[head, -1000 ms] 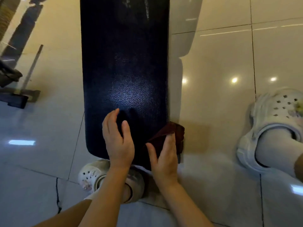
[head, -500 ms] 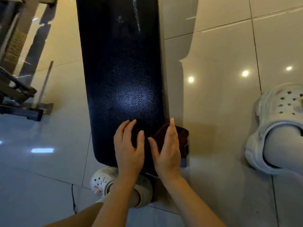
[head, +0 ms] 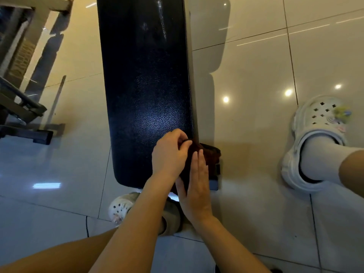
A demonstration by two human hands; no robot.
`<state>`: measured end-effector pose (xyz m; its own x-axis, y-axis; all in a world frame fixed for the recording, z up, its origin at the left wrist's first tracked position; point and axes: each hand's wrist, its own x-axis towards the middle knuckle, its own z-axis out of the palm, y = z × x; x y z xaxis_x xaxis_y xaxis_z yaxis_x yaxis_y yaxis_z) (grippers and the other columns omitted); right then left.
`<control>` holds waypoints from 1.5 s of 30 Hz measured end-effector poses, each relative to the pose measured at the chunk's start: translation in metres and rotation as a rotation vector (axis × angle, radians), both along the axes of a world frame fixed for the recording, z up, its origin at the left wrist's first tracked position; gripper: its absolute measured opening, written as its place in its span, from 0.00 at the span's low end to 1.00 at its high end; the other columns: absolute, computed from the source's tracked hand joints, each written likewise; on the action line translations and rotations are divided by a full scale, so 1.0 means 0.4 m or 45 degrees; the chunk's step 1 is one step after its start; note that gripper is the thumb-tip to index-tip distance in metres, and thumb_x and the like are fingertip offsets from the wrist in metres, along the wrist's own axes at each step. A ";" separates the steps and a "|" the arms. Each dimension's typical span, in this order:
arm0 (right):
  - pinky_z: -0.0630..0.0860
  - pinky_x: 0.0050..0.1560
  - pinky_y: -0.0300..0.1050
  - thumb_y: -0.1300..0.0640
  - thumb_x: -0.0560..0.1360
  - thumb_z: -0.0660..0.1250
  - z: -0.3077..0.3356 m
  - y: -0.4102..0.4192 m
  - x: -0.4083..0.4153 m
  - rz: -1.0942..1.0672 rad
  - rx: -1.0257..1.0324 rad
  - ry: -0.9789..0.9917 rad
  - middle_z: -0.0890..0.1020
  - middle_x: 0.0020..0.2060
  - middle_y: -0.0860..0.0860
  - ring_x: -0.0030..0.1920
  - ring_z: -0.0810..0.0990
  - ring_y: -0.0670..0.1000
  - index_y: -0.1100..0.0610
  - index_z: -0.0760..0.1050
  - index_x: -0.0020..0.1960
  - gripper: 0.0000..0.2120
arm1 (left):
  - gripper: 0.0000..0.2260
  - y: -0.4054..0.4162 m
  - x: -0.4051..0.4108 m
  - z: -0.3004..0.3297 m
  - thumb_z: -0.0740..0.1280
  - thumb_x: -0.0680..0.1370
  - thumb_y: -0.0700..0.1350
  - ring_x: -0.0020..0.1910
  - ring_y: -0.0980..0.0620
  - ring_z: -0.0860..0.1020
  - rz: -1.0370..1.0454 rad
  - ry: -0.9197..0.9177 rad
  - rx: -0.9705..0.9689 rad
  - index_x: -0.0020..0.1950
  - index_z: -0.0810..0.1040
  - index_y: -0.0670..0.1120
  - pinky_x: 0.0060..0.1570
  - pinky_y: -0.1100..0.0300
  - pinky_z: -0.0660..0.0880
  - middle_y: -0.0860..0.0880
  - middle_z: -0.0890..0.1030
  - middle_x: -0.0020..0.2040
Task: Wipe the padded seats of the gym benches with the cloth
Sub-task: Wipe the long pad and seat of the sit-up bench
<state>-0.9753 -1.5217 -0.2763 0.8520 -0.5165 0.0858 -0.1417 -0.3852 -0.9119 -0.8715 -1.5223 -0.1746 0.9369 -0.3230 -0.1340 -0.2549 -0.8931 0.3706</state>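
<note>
A long black padded bench seat (head: pixel 145 79) runs away from me down the middle of the head view. A dark red cloth (head: pixel 208 154) lies bunched on its near right corner and hangs over the right edge. My left hand (head: pixel 170 152) has curled fingers pinching the cloth's upper part. My right hand (head: pixel 197 178) lies flat with straight fingers pressing on the cloth from the near side. Most of the cloth is hidden under both hands.
Glossy pale floor tiles (head: pixel 256 134) surround the bench. My white clog (head: pixel 319 138) stands at the right, another white clog (head: pixel 122 207) sits under the bench's near end. A dark metal machine frame (head: pixel 23 107) stands at the left.
My left hand moved right off the bare pad onto the cloth and curled its fingers round it. My right hand stayed flat on the cloth. The view shifted slightly.
</note>
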 end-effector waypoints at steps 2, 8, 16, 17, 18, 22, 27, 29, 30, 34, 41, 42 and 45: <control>0.60 0.74 0.60 0.44 0.83 0.50 0.011 -0.011 -0.003 0.022 0.111 -0.038 0.52 0.79 0.50 0.79 0.49 0.49 0.49 0.45 0.80 0.28 | 0.02 0.010 0.006 0.012 0.68 0.78 0.46 0.45 0.55 0.77 0.031 0.055 -0.088 0.47 0.76 0.51 0.49 0.56 0.75 0.57 0.78 0.42; 0.59 0.71 0.47 0.48 0.79 0.58 0.090 -0.109 0.114 -0.007 -0.038 -0.057 0.66 0.73 0.60 0.73 0.62 0.57 0.56 0.69 0.72 0.24 | 0.08 0.049 0.128 0.113 0.67 0.79 0.40 0.38 0.63 0.74 0.142 -0.100 -0.601 0.45 0.72 0.52 0.42 0.68 0.73 0.56 0.75 0.39; 0.62 0.71 0.68 0.47 0.78 0.57 0.080 -0.117 0.196 0.212 -0.346 0.016 0.55 0.78 0.58 0.78 0.49 0.59 0.55 0.65 0.75 0.27 | 0.12 0.119 0.212 0.070 0.69 0.78 0.44 0.47 0.54 0.78 0.493 0.016 -0.674 0.58 0.71 0.53 0.56 0.48 0.78 0.55 0.77 0.46; 0.61 0.72 0.67 0.48 0.78 0.57 0.074 -0.121 0.191 0.228 -0.338 0.010 0.54 0.78 0.57 0.78 0.47 0.58 0.55 0.62 0.76 0.28 | 0.14 0.129 0.188 0.051 0.70 0.77 0.45 0.47 0.55 0.78 0.525 0.056 -0.662 0.59 0.71 0.53 0.56 0.49 0.77 0.55 0.77 0.47; 0.59 0.73 0.64 0.48 0.78 0.57 0.073 -0.128 0.190 0.227 -0.300 0.002 0.53 0.79 0.55 0.78 0.46 0.55 0.55 0.59 0.77 0.29 | 0.16 0.134 0.164 0.035 0.71 0.76 0.45 0.47 0.58 0.78 0.539 0.099 -0.660 0.61 0.71 0.53 0.55 0.52 0.77 0.55 0.77 0.49; 0.46 0.74 0.35 0.48 0.81 0.53 0.103 -0.156 0.189 0.223 -0.176 0.020 0.55 0.78 0.50 0.78 0.47 0.50 0.55 0.62 0.77 0.25 | 0.18 0.129 0.106 0.000 0.71 0.76 0.44 0.48 0.63 0.76 0.599 0.145 -0.747 0.64 0.72 0.52 0.55 0.57 0.76 0.55 0.76 0.54; 0.52 0.74 0.42 0.60 0.81 0.59 0.119 -0.200 0.195 0.294 -0.214 0.089 0.56 0.78 0.49 0.79 0.51 0.53 0.56 0.60 0.77 0.25 | 0.21 0.106 0.079 -0.007 0.73 0.74 0.46 0.46 0.55 0.79 0.671 0.260 -0.853 0.64 0.70 0.53 0.55 0.52 0.78 0.53 0.78 0.48; 0.53 0.73 0.40 0.61 0.81 0.61 0.132 -0.210 0.203 0.326 -0.237 0.137 0.54 0.79 0.49 0.78 0.52 0.51 0.55 0.56 0.78 0.28 | 0.25 0.105 0.064 -0.007 0.74 0.73 0.44 0.43 0.57 0.79 0.632 0.320 -0.879 0.66 0.68 0.52 0.51 0.59 0.77 0.53 0.78 0.47; 0.53 0.73 0.38 0.61 0.81 0.61 0.138 -0.213 0.205 0.343 -0.254 0.157 0.53 0.79 0.48 0.78 0.52 0.50 0.55 0.55 0.79 0.29 | 0.26 0.106 0.059 -0.009 0.74 0.73 0.42 0.43 0.58 0.78 0.605 0.331 -0.892 0.67 0.68 0.52 0.50 0.62 0.75 0.53 0.78 0.45; 0.52 0.70 0.34 0.60 0.81 0.60 0.153 -0.213 0.208 0.368 -0.330 0.248 0.49 0.79 0.46 0.78 0.50 0.48 0.55 0.52 0.79 0.30 | 0.23 0.114 0.048 -0.001 0.69 0.76 0.36 0.40 0.64 0.75 0.543 0.262 -0.803 0.63 0.65 0.55 0.47 0.74 0.69 0.53 0.79 0.42; 0.54 0.77 0.46 0.62 0.81 0.58 0.174 -0.189 0.214 0.336 -0.350 0.347 0.47 0.79 0.47 0.79 0.48 0.51 0.56 0.50 0.80 0.30 | 0.19 0.134 0.025 0.002 0.69 0.76 0.36 0.40 0.61 0.76 0.808 0.315 -1.048 0.61 0.69 0.52 0.54 0.52 0.78 0.54 0.75 0.46; 0.53 0.77 0.46 0.63 0.81 0.58 0.176 -0.186 0.214 0.337 -0.346 0.354 0.47 0.79 0.47 0.79 0.48 0.51 0.56 0.49 0.80 0.30 | 0.20 0.133 0.025 0.001 0.71 0.75 0.38 0.43 0.59 0.77 0.811 0.323 -1.031 0.62 0.69 0.51 0.54 0.53 0.77 0.56 0.75 0.47; 0.51 0.77 0.44 0.62 0.82 0.57 0.181 -0.185 0.215 0.347 -0.370 0.381 0.45 0.79 0.48 0.79 0.47 0.51 0.56 0.48 0.80 0.30 | 0.23 0.108 0.029 0.001 0.74 0.73 0.41 0.46 0.54 0.78 0.791 0.274 -0.891 0.65 0.69 0.49 0.51 0.59 0.74 0.54 0.78 0.49</control>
